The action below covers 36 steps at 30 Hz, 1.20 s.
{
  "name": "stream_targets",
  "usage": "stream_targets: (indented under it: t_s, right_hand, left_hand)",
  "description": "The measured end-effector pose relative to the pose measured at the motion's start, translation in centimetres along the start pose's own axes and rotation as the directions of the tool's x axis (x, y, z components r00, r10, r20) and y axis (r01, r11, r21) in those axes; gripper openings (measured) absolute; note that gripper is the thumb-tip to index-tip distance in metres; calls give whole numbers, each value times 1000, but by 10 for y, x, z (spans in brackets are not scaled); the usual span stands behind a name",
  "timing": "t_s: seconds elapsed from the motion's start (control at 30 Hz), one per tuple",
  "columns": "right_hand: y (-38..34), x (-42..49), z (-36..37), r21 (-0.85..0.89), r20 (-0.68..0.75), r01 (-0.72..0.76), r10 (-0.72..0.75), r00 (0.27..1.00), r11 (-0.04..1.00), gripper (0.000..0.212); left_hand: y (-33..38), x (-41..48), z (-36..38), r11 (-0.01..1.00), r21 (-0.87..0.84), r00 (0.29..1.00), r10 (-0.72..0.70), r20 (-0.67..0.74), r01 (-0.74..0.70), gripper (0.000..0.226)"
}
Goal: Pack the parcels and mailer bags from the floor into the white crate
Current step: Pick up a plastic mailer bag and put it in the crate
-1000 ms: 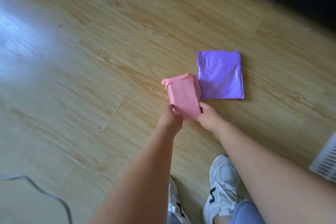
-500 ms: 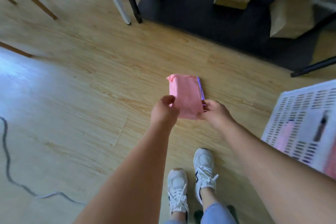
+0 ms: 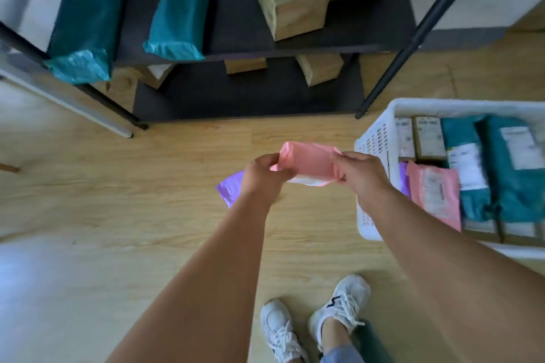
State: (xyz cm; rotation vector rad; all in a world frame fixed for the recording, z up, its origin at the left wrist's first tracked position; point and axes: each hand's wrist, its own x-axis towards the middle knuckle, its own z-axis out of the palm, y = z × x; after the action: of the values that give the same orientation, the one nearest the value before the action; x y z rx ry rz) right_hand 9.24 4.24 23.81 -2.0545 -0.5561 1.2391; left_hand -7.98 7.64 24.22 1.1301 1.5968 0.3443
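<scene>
Now lifted off the floor (image 3: 132, 200), the pink mailer (image 3: 308, 163) (purple mailer (image 3: 231, 189) beneath) is gripped by left hand (image 3: 264, 177) and right hand (image 3: 361, 175) — beside the white crate (image 3: 374, 138).

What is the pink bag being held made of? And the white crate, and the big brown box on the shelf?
The pink bag looks like thin, soft plastic film, slightly shiny: it creases where it is gripped. The white crate seems hard, matt plastic; its wall is full of small slots. The brown box looks like matt cardboard with a white paper label.
</scene>
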Motion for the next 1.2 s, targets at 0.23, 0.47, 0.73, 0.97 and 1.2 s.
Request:
stream_targets:
  t_s: [0.23,0.47,0.73,0.97,1.2]
  right_hand:
    - [-6,27,-102,180,19,-97,96,995,979,25]
    - [13,34,-178,203,83,-44,28,996,978,38]
    - [29,46,-264,25,-231,-65,69,971,998,11]
    - [54,45,-327,468,-344,-151,337,876,871,22]
    - [80,49,-388,603,-386,-125,425,819,788,18]
  left_hand:
    - [82,11,77,993,101,996,58,61,-64,24]
    - [139,20,155,996,84,998,24,57,-29,28]
    - [180,10,251,997,55,991,38,129,-45,29]
    - [176,-8,317,991,129,918,-26,396,-27,18]
    - [189,-26,381,943,287,888,18,460,-168,16]
